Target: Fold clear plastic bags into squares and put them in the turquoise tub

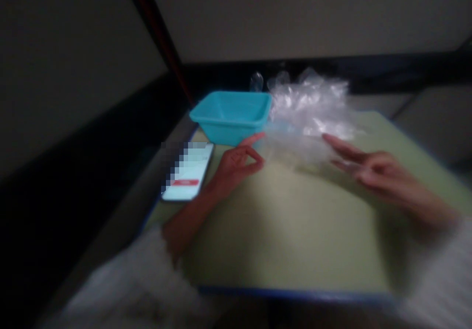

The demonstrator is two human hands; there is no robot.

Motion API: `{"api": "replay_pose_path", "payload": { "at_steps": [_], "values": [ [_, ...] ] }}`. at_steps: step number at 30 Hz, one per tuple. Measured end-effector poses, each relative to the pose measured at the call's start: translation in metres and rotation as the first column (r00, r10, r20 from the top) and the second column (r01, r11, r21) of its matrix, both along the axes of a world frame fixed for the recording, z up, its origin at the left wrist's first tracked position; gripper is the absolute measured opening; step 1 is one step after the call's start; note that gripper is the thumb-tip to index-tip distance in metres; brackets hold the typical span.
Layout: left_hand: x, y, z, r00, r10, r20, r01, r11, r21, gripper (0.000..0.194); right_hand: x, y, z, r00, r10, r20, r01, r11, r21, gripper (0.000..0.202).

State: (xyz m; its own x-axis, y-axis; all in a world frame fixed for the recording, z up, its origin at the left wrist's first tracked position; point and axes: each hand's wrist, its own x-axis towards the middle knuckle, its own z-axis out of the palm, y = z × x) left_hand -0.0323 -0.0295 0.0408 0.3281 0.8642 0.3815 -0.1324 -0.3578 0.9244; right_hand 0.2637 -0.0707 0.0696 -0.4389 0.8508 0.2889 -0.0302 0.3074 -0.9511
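Observation:
A thin, clear plastic bag (297,149) is stretched between my two hands above the table, blurred by motion. My left hand (238,164) pinches its left side, with one finger extended along the upper edge. At the other side my right hand (376,169) grips the bag between thumb and fingers. Just beyond my left fingertips stands a turquoise plastic basin (236,127). Behind the held bag lies a shiny, crumpled heap of clear plastic bags (309,100).
A phone (188,176) with a lit screen lies at the table's left edge, close to my left forearm. The pale green table (295,250) has a blue rim. Walls with a dark band rise behind and on the left.

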Motion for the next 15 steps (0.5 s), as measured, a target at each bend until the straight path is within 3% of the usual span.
{"api": "replay_pose_path", "payload": {
  "at_steps": [4,6,10,15],
  "values": [
    [-0.003,0.0,0.003,0.999,-0.036,-0.029,0.038,0.997,0.061,0.01,0.012,0.001,0.006,0.971,0.01,0.239,-0.083,0.951,0.297,0.012],
    [-0.006,0.002,0.004,0.997,-0.031,-0.066,0.035,0.998,0.052,0.01,0.018,0.0,0.009,0.917,-0.028,0.397,-0.13,0.922,0.366,0.015],
    [-0.015,0.005,0.003,0.962,-0.04,-0.27,0.033,0.999,-0.03,0.011,0.023,-0.002,0.009,0.8,0.015,0.599,-0.229,0.931,0.283,0.015],
    [-0.024,0.009,0.002,0.81,-0.201,-0.551,0.14,0.979,-0.151,0.014,0.024,-0.003,0.004,0.755,0.216,0.619,-0.33,0.941,0.074,0.013]
  ]
}}
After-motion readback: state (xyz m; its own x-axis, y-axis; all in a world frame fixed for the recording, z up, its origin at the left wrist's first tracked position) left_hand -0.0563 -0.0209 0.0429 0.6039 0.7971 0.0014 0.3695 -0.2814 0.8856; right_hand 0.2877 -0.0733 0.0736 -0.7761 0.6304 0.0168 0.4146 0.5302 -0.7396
